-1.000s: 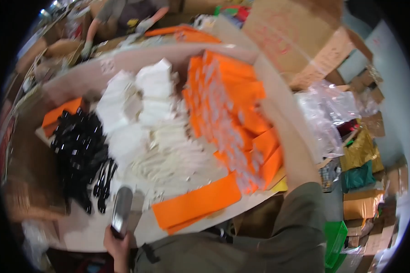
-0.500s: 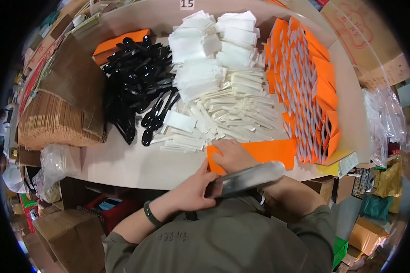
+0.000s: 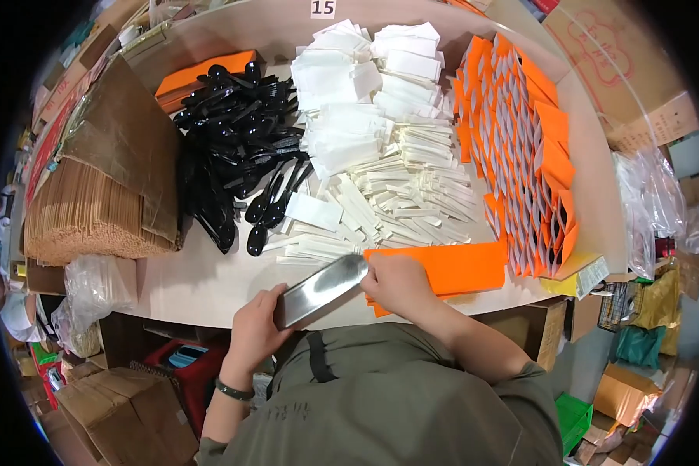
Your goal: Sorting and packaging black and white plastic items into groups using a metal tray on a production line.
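My left hand (image 3: 258,330) is closed round one end of a long, flat, shiny metal strip (image 3: 322,291) with a rounded tip. The strip slants up to the right, and its far end meets the left edge of the flat orange paper sleeves (image 3: 462,268). These lie in a small pile at the table's front edge. At that left end, my right hand (image 3: 400,286) is closed with its fingers curled over the sleeves' edge, seeming to pinch it. Its fingertips are partly hidden, right beside the strip's tip.
Black plastic spoons and forks (image 3: 245,124) lie heaped at left, beside a carton of brown sticks (image 3: 85,210). White napkins (image 3: 334,78) and thin white paper packets (image 3: 427,182) fill the middle. Opened orange sleeves (image 3: 512,147) stand in rows at right, near a yellow box (image 3: 579,278).
My left hand has swung left with the metal strip, which now lies below the white packets rather than across my right forearm. My right hand has shifted slightly right and down along the orange sleeves.
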A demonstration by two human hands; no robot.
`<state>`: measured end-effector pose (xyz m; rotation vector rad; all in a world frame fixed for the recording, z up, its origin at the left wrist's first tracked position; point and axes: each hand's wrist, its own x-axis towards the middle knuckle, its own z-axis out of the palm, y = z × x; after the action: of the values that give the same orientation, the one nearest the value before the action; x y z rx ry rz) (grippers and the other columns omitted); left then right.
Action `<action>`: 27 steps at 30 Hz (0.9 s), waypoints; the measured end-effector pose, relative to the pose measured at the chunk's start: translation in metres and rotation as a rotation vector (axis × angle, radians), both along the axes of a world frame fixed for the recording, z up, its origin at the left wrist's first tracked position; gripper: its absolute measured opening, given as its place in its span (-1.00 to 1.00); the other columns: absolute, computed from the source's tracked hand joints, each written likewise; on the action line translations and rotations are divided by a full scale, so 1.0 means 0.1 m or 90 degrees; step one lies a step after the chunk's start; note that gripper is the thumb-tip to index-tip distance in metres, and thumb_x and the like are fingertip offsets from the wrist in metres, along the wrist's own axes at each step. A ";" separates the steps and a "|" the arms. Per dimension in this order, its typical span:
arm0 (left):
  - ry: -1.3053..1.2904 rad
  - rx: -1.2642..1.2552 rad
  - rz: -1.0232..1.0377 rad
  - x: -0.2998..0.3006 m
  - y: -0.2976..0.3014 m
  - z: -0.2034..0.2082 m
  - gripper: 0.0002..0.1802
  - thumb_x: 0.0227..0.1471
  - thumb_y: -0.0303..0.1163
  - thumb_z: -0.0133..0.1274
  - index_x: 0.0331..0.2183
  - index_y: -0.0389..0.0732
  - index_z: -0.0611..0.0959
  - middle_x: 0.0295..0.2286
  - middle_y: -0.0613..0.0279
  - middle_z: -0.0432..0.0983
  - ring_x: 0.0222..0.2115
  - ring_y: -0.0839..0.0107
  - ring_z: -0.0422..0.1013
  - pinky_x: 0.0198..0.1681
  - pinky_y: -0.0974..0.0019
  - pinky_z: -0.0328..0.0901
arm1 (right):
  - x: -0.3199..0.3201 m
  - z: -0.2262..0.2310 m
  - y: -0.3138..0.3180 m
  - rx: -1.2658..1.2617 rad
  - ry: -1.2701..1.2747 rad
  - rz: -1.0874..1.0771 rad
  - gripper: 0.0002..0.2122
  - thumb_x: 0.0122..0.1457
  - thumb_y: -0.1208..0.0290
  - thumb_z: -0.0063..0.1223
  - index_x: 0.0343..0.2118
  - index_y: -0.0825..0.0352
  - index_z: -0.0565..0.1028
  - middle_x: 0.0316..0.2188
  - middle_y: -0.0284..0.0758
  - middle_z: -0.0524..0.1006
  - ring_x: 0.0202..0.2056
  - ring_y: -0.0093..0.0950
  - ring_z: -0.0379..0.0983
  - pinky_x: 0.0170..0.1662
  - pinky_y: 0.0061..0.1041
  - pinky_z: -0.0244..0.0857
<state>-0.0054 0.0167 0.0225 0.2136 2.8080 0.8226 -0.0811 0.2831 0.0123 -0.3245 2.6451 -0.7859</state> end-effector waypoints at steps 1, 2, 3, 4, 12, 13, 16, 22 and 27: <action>0.003 0.002 -0.002 -0.02 -0.03 0.04 -0.25 -0.32 -0.43 0.33 0.02 -0.12 0.48 -0.33 0.08 0.48 -0.29 0.04 0.47 -0.24 0.13 0.39 | 0.01 -0.02 -0.02 0.002 0.003 -0.002 -0.81 0.11 0.28 0.01 -0.45 0.32 0.52 -0.60 -0.14 0.53 -0.49 -0.12 0.50 -0.43 -0.17 0.36; -0.018 -0.020 -0.055 -0.06 -0.06 0.09 -0.25 -0.31 -0.41 0.34 0.02 -0.12 0.48 -0.33 0.08 0.48 -0.29 0.04 0.47 -0.24 0.14 0.39 | 0.04 -0.06 -0.07 0.019 0.017 0.013 -0.82 0.09 0.30 0.02 -0.45 0.33 0.51 -0.59 -0.14 0.54 -0.49 -0.11 0.50 -0.42 -0.16 0.36; -0.038 -0.042 -0.108 -0.12 -0.06 0.13 -0.25 -0.31 -0.38 0.36 0.02 -0.11 0.49 -0.33 0.08 0.48 -0.29 0.05 0.47 -0.25 0.14 0.39 | 0.08 -0.08 -0.14 0.037 0.031 0.028 -0.82 0.06 0.31 0.03 -0.45 0.34 0.50 -0.58 -0.13 0.54 -0.49 -0.10 0.50 -0.41 -0.15 0.36; -0.048 -0.035 -0.135 -0.20 -0.03 0.18 -0.21 -0.32 -0.26 0.41 0.03 -0.15 0.49 -0.28 0.06 0.49 -0.24 0.06 0.46 -0.20 0.16 0.39 | 0.18 -0.04 -0.25 -0.050 0.048 0.034 -0.82 0.08 0.31 0.02 -0.45 0.33 0.50 -0.57 -0.15 0.54 -0.49 -0.08 0.49 -0.38 -0.11 0.35; 0.219 -0.015 -0.170 -0.76 0.29 0.03 -0.19 -0.13 0.08 0.27 0.04 -0.26 0.48 0.09 -0.09 0.32 0.12 -0.04 0.24 0.16 0.04 0.16 | -0.76 0.01 0.73 0.052 0.350 0.030 -0.86 0.02 0.42 0.09 -0.36 0.33 0.54 -0.45 -0.12 0.50 -0.28 -0.09 0.44 -0.19 -0.19 0.33; 0.175 -0.009 -0.143 -0.83 0.31 -0.04 -0.22 -0.09 0.02 0.25 0.07 -0.25 0.46 0.12 -0.08 0.30 0.14 -0.03 0.22 0.17 0.04 0.15 | -0.79 -0.03 0.86 0.057 0.281 0.047 -0.88 0.01 0.41 0.11 -0.41 0.34 0.55 -0.46 -0.15 0.49 -0.28 -0.11 0.44 -0.20 -0.20 0.34; 0.179 -0.010 -0.058 -0.89 0.20 -0.11 -0.39 -0.02 -0.08 0.21 0.00 -0.23 0.53 -0.08 -0.03 0.48 -0.04 -0.01 0.38 0.03 0.08 0.28 | -0.80 0.00 0.89 0.074 0.278 0.082 -0.89 -0.01 0.39 0.16 -0.48 0.33 0.56 -0.48 -0.19 0.48 -0.30 -0.14 0.43 -0.22 -0.22 0.34; 0.316 -0.006 0.087 -1.01 -0.15 -0.10 -0.69 -0.04 -0.28 0.24 -0.22 -0.19 0.62 -0.39 0.10 0.51 -0.31 0.06 0.46 -0.27 0.12 0.37 | -0.78 0.14 0.51 0.005 0.371 0.057 -0.88 0.01 0.35 0.17 -0.49 0.29 0.60 -0.47 -0.22 0.50 -0.30 -0.17 0.46 -0.22 -0.22 0.35; 0.243 -0.005 0.081 -1.54 0.09 -0.29 -0.81 -0.04 -0.42 0.14 -0.31 -0.21 0.57 -0.34 0.04 0.51 -0.26 0.00 0.46 -0.22 0.04 0.37 | -0.97 -0.05 -0.69 -0.101 0.311 0.210 -0.83 0.08 0.37 0.05 -0.49 0.31 0.63 -0.34 -0.09 0.53 -0.27 -0.11 0.48 -0.15 -0.18 0.37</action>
<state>-0.1598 0.0258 -0.0063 0.2114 3.2089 0.8792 -0.1781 0.2145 0.0070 -1.0876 2.8466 -0.8933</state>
